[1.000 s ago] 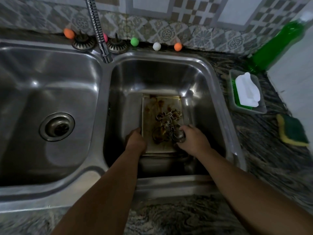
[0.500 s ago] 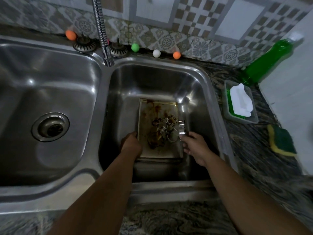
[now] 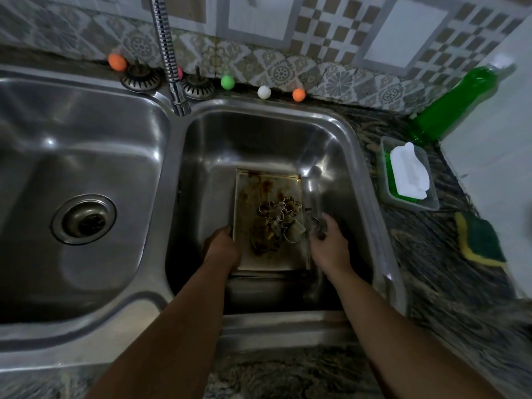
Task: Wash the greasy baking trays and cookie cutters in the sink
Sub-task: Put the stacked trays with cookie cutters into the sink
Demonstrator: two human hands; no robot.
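Left hand [image 3: 223, 249] gripping greasy baking tray [image 3: 259, 191] edge in sink [image 3: 259, 133], right hand [image 3: 328, 249] beside it pinching a cookie cutter [image 3: 315, 223], no legible writing

home kitchen, sink corner. double-bowl stainless sink [image 3: 86, 168] set into a dark marbled stone counter [image 3: 431, 254] — patterned tile backsplash [image 3: 288, 33] behind, flexible chrome tap [image 3: 169, 59] between the bowls. washing-up gear to the right: green dish soap bottle [image 3: 449, 108], plastic tub with a white scrubber [image 3: 410, 174], yellow-green sponge [image 3: 480, 240]. greasy baking tray [image 3: 259, 194] in the right bowl — domestic scale throughout.
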